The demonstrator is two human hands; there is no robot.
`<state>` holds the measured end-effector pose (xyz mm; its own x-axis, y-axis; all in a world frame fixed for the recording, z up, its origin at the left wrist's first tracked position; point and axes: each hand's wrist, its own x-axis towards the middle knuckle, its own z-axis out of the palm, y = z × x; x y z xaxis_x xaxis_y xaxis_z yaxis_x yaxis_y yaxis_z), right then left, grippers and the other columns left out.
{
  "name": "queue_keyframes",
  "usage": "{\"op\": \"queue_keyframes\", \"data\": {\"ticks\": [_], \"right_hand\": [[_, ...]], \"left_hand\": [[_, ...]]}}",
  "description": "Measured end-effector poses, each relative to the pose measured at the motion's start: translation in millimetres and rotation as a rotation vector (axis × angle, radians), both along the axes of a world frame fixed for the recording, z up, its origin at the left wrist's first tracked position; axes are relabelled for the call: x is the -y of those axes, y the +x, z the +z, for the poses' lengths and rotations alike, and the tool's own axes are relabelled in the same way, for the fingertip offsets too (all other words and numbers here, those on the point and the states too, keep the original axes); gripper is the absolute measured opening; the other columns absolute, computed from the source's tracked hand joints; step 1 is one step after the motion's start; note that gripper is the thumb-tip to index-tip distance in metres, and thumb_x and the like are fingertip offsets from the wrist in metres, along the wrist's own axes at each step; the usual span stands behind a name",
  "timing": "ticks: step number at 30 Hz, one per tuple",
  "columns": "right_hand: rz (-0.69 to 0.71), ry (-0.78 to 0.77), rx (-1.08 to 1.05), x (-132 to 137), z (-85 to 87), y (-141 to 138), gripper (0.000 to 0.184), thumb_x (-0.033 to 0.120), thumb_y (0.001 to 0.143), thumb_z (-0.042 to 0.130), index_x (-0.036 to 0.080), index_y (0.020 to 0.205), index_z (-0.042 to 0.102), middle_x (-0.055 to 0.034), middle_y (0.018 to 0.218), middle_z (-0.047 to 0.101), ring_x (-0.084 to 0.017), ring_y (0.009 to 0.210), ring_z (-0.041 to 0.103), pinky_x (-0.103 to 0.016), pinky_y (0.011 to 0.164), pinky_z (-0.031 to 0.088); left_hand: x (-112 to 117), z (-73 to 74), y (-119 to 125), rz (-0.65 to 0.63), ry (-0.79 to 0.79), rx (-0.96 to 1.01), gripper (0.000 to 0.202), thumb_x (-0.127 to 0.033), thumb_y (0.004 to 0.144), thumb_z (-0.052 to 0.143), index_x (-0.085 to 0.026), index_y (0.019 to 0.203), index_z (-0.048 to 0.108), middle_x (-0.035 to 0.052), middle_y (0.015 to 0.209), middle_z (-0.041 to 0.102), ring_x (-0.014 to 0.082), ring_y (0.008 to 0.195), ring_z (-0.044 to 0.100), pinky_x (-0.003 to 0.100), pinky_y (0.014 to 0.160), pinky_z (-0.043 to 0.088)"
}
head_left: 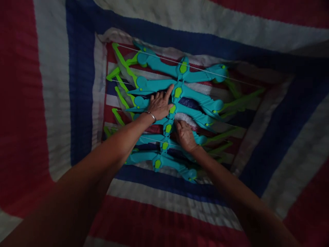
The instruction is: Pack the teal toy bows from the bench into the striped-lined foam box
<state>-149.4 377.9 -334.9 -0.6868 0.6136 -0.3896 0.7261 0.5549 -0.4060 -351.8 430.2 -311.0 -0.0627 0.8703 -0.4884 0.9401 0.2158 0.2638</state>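
Several toy bows (151,65), teal with bright green tips and green centre pieces, lie in a row inside a large striped woven bag (79,79). White strings run across them. My left hand (160,104), a silver bangle on its wrist, rests with fingers spread on the bows' left limbs, near their middles. To its right, my right hand (185,135) is closed, its fingers curled at the right limb of a bow near the middle of the row. Its fingertips are partly hidden.
The bag's red, white and blue sides rise all around the bows. Green tips (249,97) reach toward the right wall, and others (117,73) lie near the left wall. The near wall (167,209) slopes up under my forearms. Light is dim.
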Motion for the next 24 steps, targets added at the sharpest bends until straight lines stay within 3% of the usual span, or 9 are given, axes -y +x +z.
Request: {"op": "queue_keyframes", "data": {"ticks": [4,7,9,12,16,21,24], "right_hand": [[0.047,0.049,-0.063,-35.5,29.1,-7.9,0.041,0.021,0.101,0.049,0.006,0.137,0.06,-0.0208,0.124,0.063,-0.032,0.111,0.056,-0.045,0.097,0.048],[-0.005,0.278,-0.129,-89.1,41.9,-17.5,0.045,0.031,0.106,0.044,0.011,0.145,0.054,-0.0196,0.14,0.055,-0.034,0.126,0.05,-0.05,0.104,0.044],[0.001,0.358,-0.096,-126.7,37.2,-23.0,0.06,0.044,0.107,0.042,0.007,0.155,0.041,-0.0231,0.157,0.039,-0.038,0.144,0.034,-0.058,0.115,0.033],[0.081,0.331,-0.022,-164.8,15.9,-25.9,0.079,0.06,0.107,0.033,0.002,0.159,0.029,-0.0274,0.166,0.021,-0.041,0.155,0.015,-0.065,0.121,0.018],[0.122,0.355,-0.005,-173.7,-4.4,-23.2,0.081,0.064,0.107,0.025,0.002,0.161,0.027,-0.0268,0.168,0.014,-0.041,0.157,0.009,-0.068,0.12,0.015],[0.1,0.335,-0.011,-168.3,-1.3,-26.1,0.074,0.055,0.11,0.025,0.0,0.159,0.03,-0.0289,0.167,0.015,-0.041,0.157,0.01,-0.068,0.121,0.014],[0.086,0.325,0.001,-167.5,2.0,-28.4,0.073,0.053,0.109,0.035,-0.001,0.159,0.032,-0.0287,0.167,0.017,-0.041,0.157,0.012,-0.067,0.122,0.016]], "left_hand": [[-2.0,-0.7,-0.9,0.012,-0.03,0.039,0.08,-0.037,0.102,0.045,-0.022,0.166,0.0,0.0178,0.145,0.052,0.0365,0.135,0.045,0.051,0.111,0.036],[-3.6,-0.2,-1.7,0.023,-0.035,0.055,0.082,-0.036,0.101,0.047,-0.023,0.167,-0.001,0.0174,0.145,0.051,0.036,0.136,0.043,0.051,0.111,0.036],[-4.0,0.9,-1.8,0.025,-0.038,0.06,0.082,-0.036,0.101,0.047,-0.024,0.167,-0.001,0.0172,0.147,0.05,0.0363,0.137,0.042,0.052,0.112,0.036],[-3.8,2.8,-1.3,0.027,-0.046,0.066,0.082,-0.037,0.101,0.047,-0.025,0.166,0.0,0.0167,0.146,0.051,0.0363,0.137,0.043,0.053,0.112,0.036],[-3.9,3.8,0.8,0.032,-0.03,0.058,0.081,-0.037,0.101,0.048,-0.025,0.166,0.002,0.0163,0.143,0.054,0.0354,0.135,0.045,0.052,0.111,0.037],[1.5,5.7,8.4,0.041,-0.016,0.016,0.076,-0.034,0.103,0.045,-0.022,0.167,0.007,0.0174,0.147,0.05,0.0339,0.137,0.044,0.052,0.114,0.037],[12.5,4.5,12.0,0.039,0.03,0.017,0.073,-0.038,0.103,0.044,-0.018,0.167,0.013,0.0176,0.149,0.049,0.0335,0.137,0.043,0.055,0.122,0.028]]}}
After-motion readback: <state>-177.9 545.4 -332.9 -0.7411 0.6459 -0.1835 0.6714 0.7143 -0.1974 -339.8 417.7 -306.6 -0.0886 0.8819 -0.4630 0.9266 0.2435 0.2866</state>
